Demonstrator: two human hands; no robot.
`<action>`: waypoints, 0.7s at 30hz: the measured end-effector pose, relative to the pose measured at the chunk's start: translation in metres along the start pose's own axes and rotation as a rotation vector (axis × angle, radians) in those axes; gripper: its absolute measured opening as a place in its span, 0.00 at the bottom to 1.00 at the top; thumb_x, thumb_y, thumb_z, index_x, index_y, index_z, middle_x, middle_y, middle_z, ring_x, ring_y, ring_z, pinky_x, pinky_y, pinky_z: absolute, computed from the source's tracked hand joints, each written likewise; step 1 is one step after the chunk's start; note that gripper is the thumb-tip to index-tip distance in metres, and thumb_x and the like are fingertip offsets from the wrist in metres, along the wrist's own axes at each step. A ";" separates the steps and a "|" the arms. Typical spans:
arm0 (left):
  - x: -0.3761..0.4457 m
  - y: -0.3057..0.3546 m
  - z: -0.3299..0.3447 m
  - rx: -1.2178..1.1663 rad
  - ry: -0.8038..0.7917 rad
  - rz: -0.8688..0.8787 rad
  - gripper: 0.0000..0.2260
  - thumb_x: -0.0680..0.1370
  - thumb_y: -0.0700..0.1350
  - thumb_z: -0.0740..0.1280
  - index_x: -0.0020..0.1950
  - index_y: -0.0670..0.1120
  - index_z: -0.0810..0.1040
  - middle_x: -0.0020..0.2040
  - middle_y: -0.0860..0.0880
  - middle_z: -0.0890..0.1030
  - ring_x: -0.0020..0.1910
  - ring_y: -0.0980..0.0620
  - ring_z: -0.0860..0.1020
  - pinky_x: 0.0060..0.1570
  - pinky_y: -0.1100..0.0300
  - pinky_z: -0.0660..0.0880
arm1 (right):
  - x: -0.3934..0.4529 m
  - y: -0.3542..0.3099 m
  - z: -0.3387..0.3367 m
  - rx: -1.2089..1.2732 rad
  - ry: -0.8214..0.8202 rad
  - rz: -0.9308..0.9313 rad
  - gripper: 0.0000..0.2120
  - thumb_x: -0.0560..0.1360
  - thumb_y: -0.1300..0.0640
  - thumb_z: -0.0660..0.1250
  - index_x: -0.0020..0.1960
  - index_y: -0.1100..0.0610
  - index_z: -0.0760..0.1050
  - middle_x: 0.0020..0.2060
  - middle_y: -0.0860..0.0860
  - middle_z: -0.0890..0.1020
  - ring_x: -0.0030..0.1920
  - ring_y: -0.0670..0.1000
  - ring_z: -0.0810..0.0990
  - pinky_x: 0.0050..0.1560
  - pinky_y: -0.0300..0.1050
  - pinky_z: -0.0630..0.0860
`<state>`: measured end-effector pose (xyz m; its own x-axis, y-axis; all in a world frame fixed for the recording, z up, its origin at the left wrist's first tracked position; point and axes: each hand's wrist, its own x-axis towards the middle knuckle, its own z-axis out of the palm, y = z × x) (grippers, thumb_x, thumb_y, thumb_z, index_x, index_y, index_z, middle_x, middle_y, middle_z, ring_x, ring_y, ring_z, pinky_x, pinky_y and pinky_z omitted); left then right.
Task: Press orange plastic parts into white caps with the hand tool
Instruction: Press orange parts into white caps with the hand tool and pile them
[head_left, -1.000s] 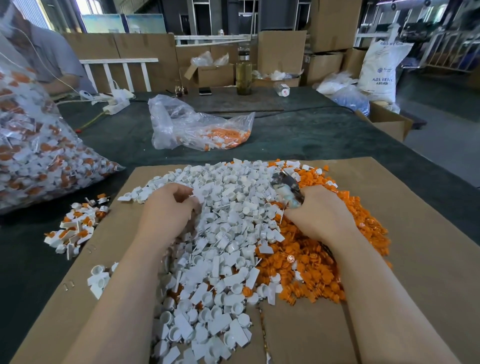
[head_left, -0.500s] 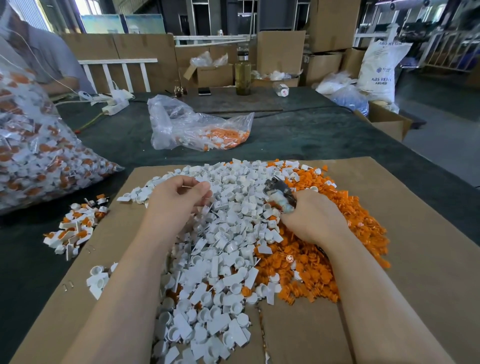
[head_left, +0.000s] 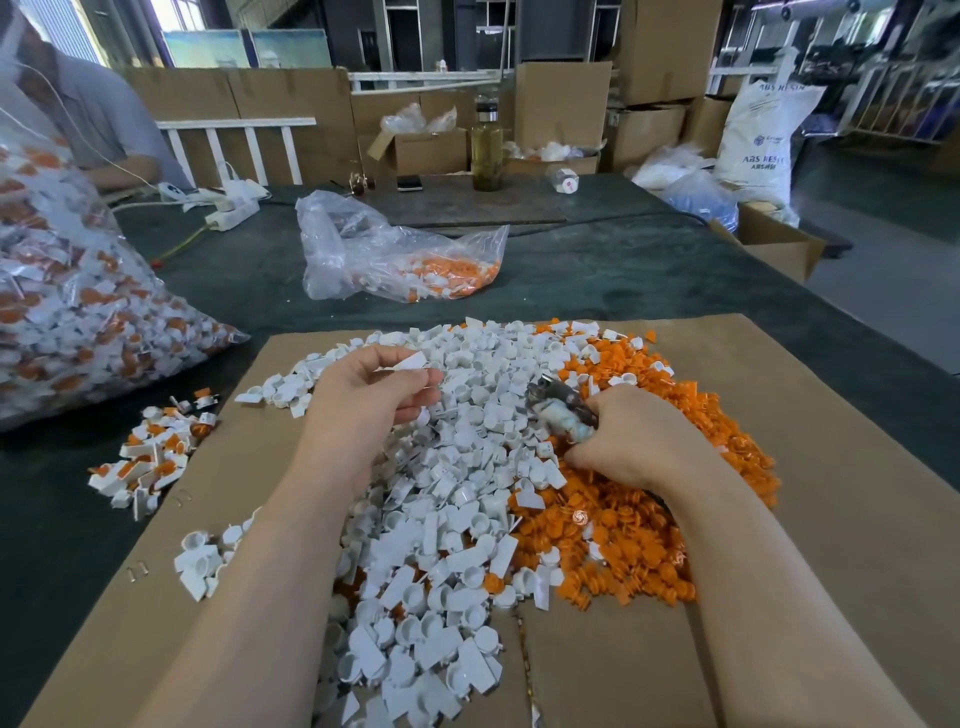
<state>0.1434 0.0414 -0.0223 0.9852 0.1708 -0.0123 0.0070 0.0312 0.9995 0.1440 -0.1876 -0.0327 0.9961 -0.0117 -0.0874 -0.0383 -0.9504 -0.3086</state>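
Toward the left edge of the brown cardboard sheet (head_left: 857, 467), the left hand (head_left: 363, 400) is raised a little above the heap of white plastic caps (head_left: 467, 493), thumb and fingertips pinching one small white cap with a flat tab (head_left: 410, 362); the tab's long axis points right, toward the other hand. Right of it, at the seam where white meets the pile of orange plastic parts (head_left: 675, 519), the right hand (head_left: 639, 447) rests low, knuckles up, fingers curled round a short grey metal hand tool (head_left: 558, 408) whose head angles up and left toward the held cap. Whether an orange part is already seated on the tool cannot be told. Probably cap and tool must meet next, across the short gap between the hands.
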 end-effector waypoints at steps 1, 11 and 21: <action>0.000 0.000 0.001 -0.011 0.000 -0.003 0.07 0.77 0.36 0.69 0.52 0.45 0.78 0.42 0.49 0.87 0.42 0.52 0.86 0.39 0.65 0.80 | 0.000 0.000 0.002 -0.019 0.019 0.010 0.07 0.71 0.51 0.69 0.45 0.53 0.75 0.37 0.49 0.78 0.39 0.50 0.78 0.34 0.43 0.72; -0.006 0.004 0.012 -0.034 -0.052 -0.012 0.06 0.74 0.37 0.74 0.45 0.46 0.79 0.41 0.51 0.84 0.39 0.55 0.81 0.45 0.59 0.78 | -0.002 -0.007 0.000 0.554 0.288 -0.051 0.05 0.74 0.53 0.71 0.40 0.49 0.77 0.35 0.45 0.80 0.34 0.45 0.78 0.31 0.38 0.69; -0.027 0.004 0.050 -0.002 -0.120 0.026 0.06 0.74 0.37 0.74 0.41 0.48 0.84 0.34 0.50 0.83 0.34 0.52 0.81 0.46 0.52 0.83 | -0.012 -0.034 0.000 0.981 0.390 -0.308 0.07 0.75 0.58 0.72 0.49 0.48 0.79 0.42 0.42 0.82 0.45 0.37 0.81 0.43 0.28 0.75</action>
<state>0.1255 -0.0125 -0.0169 0.9985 0.0527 0.0174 -0.0190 0.0301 0.9994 0.1329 -0.1551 -0.0209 0.9241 -0.0779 0.3741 0.3413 -0.2719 -0.8998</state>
